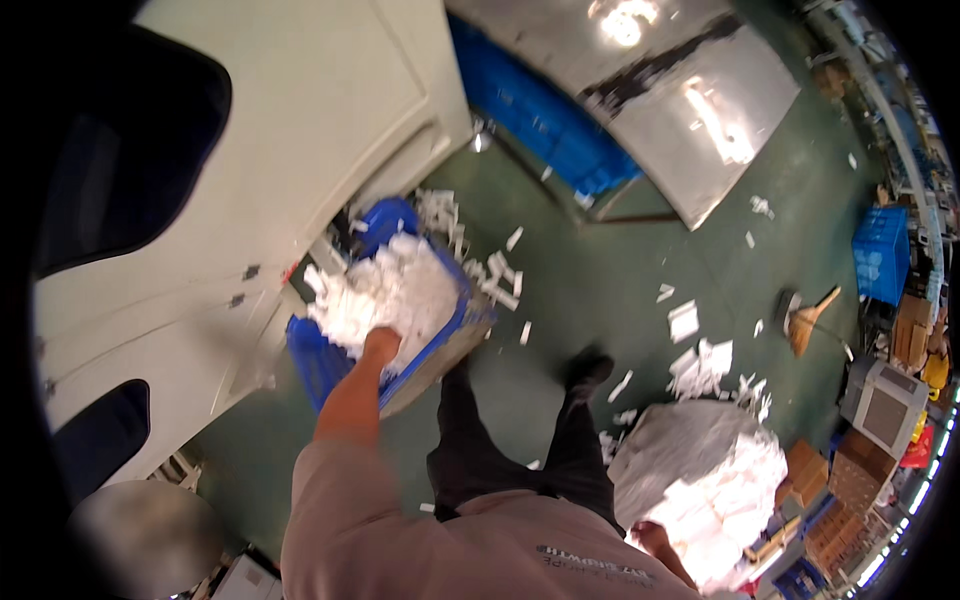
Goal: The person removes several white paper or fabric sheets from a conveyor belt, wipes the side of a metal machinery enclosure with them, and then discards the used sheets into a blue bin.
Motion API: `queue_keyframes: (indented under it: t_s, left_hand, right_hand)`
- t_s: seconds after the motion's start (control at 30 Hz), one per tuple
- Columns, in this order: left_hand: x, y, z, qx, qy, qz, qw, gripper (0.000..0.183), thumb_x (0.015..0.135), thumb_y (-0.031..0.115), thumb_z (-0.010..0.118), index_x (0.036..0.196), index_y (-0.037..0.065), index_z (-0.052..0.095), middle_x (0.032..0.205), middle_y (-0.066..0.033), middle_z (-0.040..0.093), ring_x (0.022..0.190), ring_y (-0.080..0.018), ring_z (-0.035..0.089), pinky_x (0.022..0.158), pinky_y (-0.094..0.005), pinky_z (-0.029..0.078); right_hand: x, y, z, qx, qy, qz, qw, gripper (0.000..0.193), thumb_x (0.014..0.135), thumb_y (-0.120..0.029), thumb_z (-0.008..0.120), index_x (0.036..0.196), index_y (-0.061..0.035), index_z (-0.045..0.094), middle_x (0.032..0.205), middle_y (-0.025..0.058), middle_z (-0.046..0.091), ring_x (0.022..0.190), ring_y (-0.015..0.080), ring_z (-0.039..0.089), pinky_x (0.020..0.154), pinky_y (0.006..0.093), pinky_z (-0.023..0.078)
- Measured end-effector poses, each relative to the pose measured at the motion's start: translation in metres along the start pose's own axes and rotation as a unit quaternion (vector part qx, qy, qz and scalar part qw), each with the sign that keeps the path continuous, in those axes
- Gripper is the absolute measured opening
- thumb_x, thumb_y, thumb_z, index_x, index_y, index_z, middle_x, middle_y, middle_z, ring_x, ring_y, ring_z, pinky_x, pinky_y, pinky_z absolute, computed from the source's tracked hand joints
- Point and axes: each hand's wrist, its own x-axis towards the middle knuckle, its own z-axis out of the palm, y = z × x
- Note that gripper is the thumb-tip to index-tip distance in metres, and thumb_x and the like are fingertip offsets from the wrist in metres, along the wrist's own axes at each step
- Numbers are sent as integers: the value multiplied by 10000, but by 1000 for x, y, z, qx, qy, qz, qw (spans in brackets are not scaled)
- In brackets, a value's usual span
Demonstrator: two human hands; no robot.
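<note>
The person stood over a blue crate (pixel 320 365) heaped with white scraps (pixel 395 290), the crate tipped up against a big white machine (pixel 250 150). The left hand (pixel 380 345) was pushed down into the heap at the crate's near edge — its fingers were buried in the scraps, so I could not tell whether they were spread or closed. The right hand (pixel 652 540) was low at the person's side, touching the foot of a bulging grey sack (pixel 680 445) whose mouth spilled more white scraps; only part of that hand showed, and its fingers could not be made out either. Loose scraps lay scattered over the green floor (pixel 590 270) between crate and sack. A broom (pixel 805 320) lay on the floor well off to the right — beyond it stood another blue crate (pixel 880 255).
</note>
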Motion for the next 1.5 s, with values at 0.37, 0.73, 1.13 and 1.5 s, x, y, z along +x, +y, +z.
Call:
queue_keyframes:
  t_s: [0.37, 0.73, 1.13, 1.5]
  left_hand:
    - [-55, 336, -117, -569, 162, -190, 784, 132, 864, 163, 722, 914, 67, 798, 764, -102, 753, 719, -227, 733, 663, -396, 585]
    - [102, 608, -381, -323, 198, 156, 912, 196, 916, 259, 725, 1002, 90, 776, 896, -155, 770, 851, -361, 747, 770, -464, 592]
    - [374, 792, -702, -168, 360, 28, 917, 606, 832, 249, 798, 1374, 55, 609, 1452, -172, 546, 1361, -418, 486, 1157, -542, 410]
    - [442, 867, -756, -188, 159, -254, 935, 830, 878, 446, 713, 1497, -72, 521, 1746, -230, 176, 1595, -444, 205, 1274, -528, 294]
  right_hand:
    - [145, -196, -405, -59, 416, -305, 855, 313, 933, -340, 704, 1063, -66, 785, 1063, 177, 782, 1016, 379, 742, 911, 445, 593]
    - [137, -402, -549, -97, 267, -481, 830, 415, 928, -384, 740, 1239, -112, 709, 1080, 143, 786, 1023, 348, 749, 911, 438, 598]
    - [223, -100, -709, -229, 331, 21, 915, 203, 857, -308, 761, 1000, -186, 837, 1011, 58, 807, 880, 280, 760, 839, 456, 591]
    - [302, -367, -1079, -87, 265, -233, 932, 354, 913, -406, 643, 1099, -154, 807, 1103, 107, 792, 1024, 330, 750, 907, 442, 592]
